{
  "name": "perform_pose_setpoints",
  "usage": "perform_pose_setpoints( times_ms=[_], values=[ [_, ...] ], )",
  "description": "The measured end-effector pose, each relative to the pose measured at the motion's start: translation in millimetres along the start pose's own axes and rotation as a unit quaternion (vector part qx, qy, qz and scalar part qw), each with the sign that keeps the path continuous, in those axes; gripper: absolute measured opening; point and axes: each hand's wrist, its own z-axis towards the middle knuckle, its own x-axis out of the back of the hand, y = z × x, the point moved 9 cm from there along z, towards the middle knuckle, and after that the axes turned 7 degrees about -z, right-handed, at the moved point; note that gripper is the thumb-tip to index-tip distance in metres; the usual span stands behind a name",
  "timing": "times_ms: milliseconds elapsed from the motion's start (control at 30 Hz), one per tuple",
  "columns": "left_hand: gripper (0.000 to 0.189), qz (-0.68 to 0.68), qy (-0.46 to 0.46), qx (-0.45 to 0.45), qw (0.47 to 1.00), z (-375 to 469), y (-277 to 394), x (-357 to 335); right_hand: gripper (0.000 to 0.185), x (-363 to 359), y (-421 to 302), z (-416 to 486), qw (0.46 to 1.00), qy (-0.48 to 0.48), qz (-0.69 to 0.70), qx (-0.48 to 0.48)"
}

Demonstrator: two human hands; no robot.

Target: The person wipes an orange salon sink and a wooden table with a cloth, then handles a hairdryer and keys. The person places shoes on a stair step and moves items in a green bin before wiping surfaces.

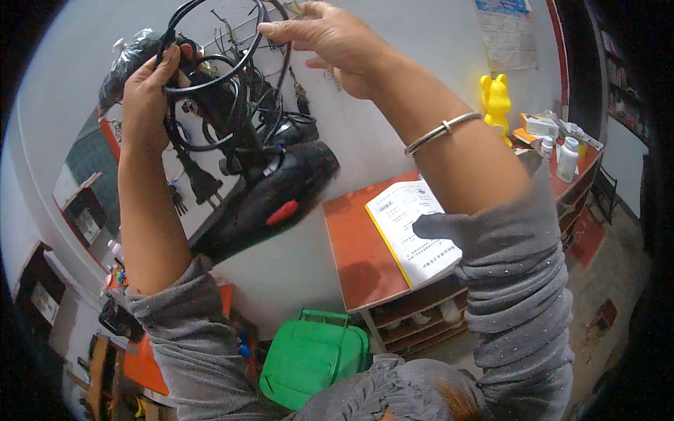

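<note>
A black hair dryer (263, 200) with a red switch hangs nozzle-down to the left in front of the wall. Its looped black power cord (237, 68) is gripped between the thumb and fingers of my left hand (150, 94), and its two-pin plug (202, 181) dangles below. My right hand (331, 44) is raised at the top, fingers spread, with the thumb or a finger at the edge of a cord loop; whether it grips the cord is unclear. Behind the dryer, a wire rack (242, 26) on the wall bears more cables and a second dark appliance (292, 129), partly hidden.
A red-topped table (350, 252) holds an open book (416, 237). Farther right stand a yellow bear figure (496, 105), white bottles (567, 159) and boxes. A green lidded bin (313, 358) is below. A filled plastic bag (126, 68) and a mirror (92, 158) are at left.
</note>
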Motion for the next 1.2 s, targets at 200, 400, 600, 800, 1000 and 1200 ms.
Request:
perform_pose_setpoints(
  times_ms=[200,400,600,800,1000,1200],
  values=[
    [0.022,0.057,0.044,-0.039,0.997,68,-15,18,0.037,24,14,-33,0.991,-0.049,-0.124,0.018],
    [0.021,0.113,0.099,-0.028,0.988,117,-15,39,0.023,41,79,-110,0.961,-0.192,-0.187,-0.064],
    [0.018,0.095,0.111,-0.018,0.989,162,-58,43,0.022,113,134,-202,0.905,-0.183,-0.319,-0.212],
    [0.019,0.058,0.141,-0.031,0.988,191,-77,61,0.016,132,166,-281,0.888,-0.11,-0.351,-0.276],
    [0.023,0.054,0.179,0.042,0.981,200,-102,64,0.008,112,150,-285,0.883,-0.105,-0.443,-0.114],
    [0.029,0.092,0.253,0.173,0.947,193,-148,91,0.008,105,140,-281,0.873,-0.092,-0.477,-0.049]
  ],
)
